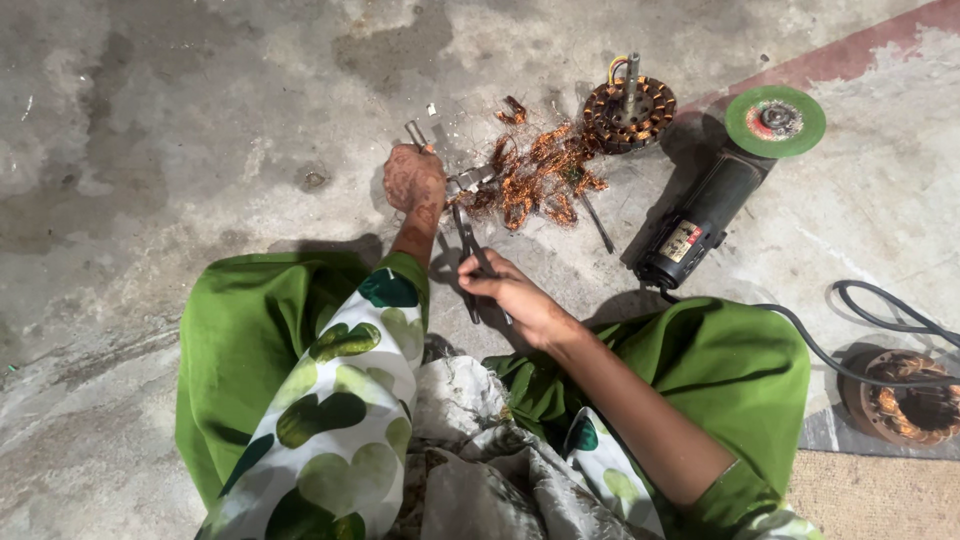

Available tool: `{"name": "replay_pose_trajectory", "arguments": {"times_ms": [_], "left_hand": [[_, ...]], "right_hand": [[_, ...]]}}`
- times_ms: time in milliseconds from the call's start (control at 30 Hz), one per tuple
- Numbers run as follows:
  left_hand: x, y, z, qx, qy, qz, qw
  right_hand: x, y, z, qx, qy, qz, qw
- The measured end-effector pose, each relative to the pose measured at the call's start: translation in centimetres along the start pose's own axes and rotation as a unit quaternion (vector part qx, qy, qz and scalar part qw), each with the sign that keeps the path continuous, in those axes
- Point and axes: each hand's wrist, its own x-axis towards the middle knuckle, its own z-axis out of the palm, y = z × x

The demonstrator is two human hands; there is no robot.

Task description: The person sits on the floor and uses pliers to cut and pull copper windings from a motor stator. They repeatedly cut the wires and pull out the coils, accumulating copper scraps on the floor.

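I sit on a concrete floor in green clothing. My left hand (414, 180) is closed around a metal tool (418, 134) whose tip sticks up past the knuckles. My right hand (512, 292) grips the dark handles of a pair of pliers (467, 240) that reach up toward a small metal piece (472, 181). Just beyond lies a tangled heap of copper wire (538, 178). A round motor stator (629, 111) with copper windings and a central shaft stands behind the heap.
An angle grinder (712, 205) with a green disc (775, 120) lies to the right, its black cable (868, 330) looping away. A second wound stator (905, 402) sits at the far right. A thin rod (597, 224) lies by the wire.
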Motion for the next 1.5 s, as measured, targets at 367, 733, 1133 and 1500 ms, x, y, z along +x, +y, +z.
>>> {"name": "replay_pose_trajectory", "arguments": {"times_ms": [367, 733, 1133, 1500], "left_hand": [[-0.2, -0.2, 0.2, -0.001, 0.005, 0.004, 1.0], [-0.3, 0.0, 0.3, 0.002, 0.008, 0.008, 1.0], [0.0, -0.2, 1.0, 0.003, 0.015, 0.015, 1.0], [0.1, 0.0, 1.4, 0.004, 0.034, 0.034, 0.999]], "right_hand": [[1.1, 0.5, 1.2, 0.072, 0.028, -0.043, 0.996], [3.0, 2.5, 0.9, 0.143, 0.107, -0.033, 0.983], [-0.7, -4.5, -7.7, 0.265, 0.239, -0.102, 0.928], [-1.1, -4.9, -2.7, 0.238, 0.044, -0.032, 0.97]]}}
